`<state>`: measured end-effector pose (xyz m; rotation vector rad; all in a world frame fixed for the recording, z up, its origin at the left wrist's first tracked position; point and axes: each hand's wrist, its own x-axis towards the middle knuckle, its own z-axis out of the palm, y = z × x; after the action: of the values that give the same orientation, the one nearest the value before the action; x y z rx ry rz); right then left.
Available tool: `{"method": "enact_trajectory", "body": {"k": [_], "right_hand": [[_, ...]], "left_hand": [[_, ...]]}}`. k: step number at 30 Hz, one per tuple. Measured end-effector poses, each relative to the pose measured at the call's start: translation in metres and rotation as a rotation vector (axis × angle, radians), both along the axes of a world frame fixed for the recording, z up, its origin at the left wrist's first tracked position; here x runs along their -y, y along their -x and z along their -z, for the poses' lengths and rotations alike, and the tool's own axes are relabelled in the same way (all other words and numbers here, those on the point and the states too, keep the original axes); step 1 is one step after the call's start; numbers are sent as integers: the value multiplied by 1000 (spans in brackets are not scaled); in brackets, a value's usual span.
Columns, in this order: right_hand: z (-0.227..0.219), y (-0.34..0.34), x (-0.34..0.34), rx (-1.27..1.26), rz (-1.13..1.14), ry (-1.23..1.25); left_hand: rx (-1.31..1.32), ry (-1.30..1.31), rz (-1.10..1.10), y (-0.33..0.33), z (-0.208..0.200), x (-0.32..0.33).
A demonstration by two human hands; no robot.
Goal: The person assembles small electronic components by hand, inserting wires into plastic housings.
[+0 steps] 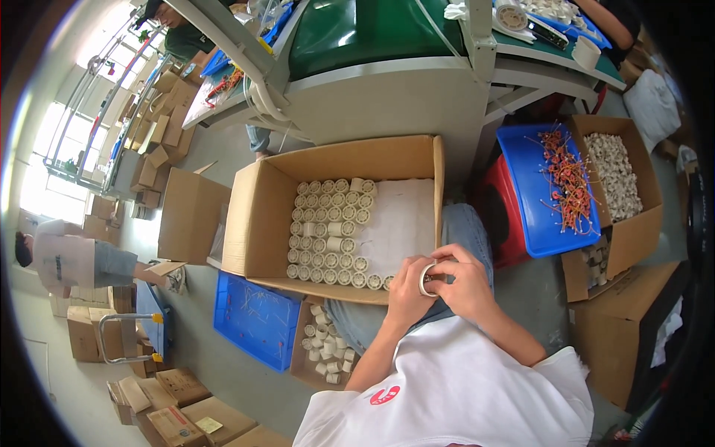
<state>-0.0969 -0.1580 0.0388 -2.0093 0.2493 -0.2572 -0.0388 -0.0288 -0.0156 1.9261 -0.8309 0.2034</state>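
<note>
My left hand (406, 296) is wrapped round a white plastic cylinder (423, 280), its open end turned toward my right hand. The fingers of my right hand (463, 281) are pinched at that opening; whatever they hold is hidden. Both hands are over the near right corner of a large open cardboard box (253, 179). Inside it, similar white cylinders (328, 231) stand in close rows on the left, most with spoked ends up and a few lying on their sides. A white sheet (402, 223) covers the right part of the box's bottom.
At right, a blue tray (521, 171) of red-wired parts (566, 179) rests on a red stool (499, 216), beside a carton of small white pieces (614, 175). A blue tray (253, 320) and a carton of loose cylinders (328, 346) sit at left. A conveyor (376, 37) stands ahead.
</note>
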Motion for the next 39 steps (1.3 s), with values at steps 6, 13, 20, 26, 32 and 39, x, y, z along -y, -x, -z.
{"method": "enact_trajectory", "body": {"k": [6, 13, 20, 26, 32, 39], "right_hand": [[-2, 4, 2, -7, -9, 38], [-11, 2, 1, -14, -50, -35], [-2, 4, -4, 6, -11, -135], [-1, 2, 2, 10, -23, -212], [2, -7, 21, 73, -54, -171], [13, 8, 70, 117, 173, -120]], "left_hand": [[-56, 34, 41, 0, 1, 0], [-107, 37, 80, -1, -12, -5], [-31, -29, 128, -3, -21, -6], [11, -31, 111, -4, -15, -2], [-9, -20, 127, -18, -9, 8], [-302, 22, -23, -125, -12, 10]]}}
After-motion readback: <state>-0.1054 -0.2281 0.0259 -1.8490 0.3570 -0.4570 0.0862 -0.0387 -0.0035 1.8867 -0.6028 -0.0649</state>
